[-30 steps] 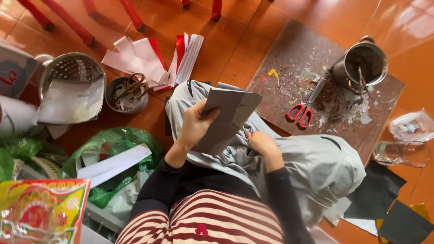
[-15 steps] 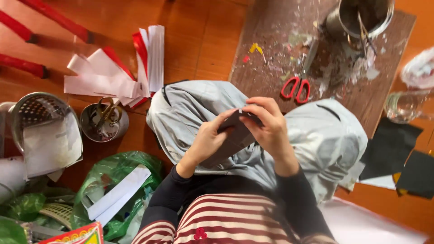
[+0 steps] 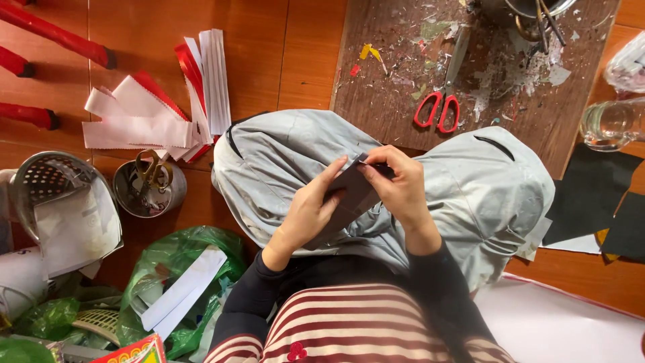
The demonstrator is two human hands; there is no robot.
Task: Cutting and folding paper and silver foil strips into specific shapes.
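Both hands are working a grey card (image 3: 349, 191) over the lap, dead centre of the view. The left hand (image 3: 306, 212) is gripping it from 7 o'clock, fingers curled and thumb pressing on top. The right hand (image 3: 400, 188) is pinching its top edge, fingertips closed tight (card mostly hidden under them). Red scissors (image 3: 437, 111) are lying at 1 o'clock on the board (image 3: 390, 87), paper strips (image 3: 158, 111) at 10.

Bright, even, soft-shadowed daylight; sharp focus, mild wide-angle distortion.
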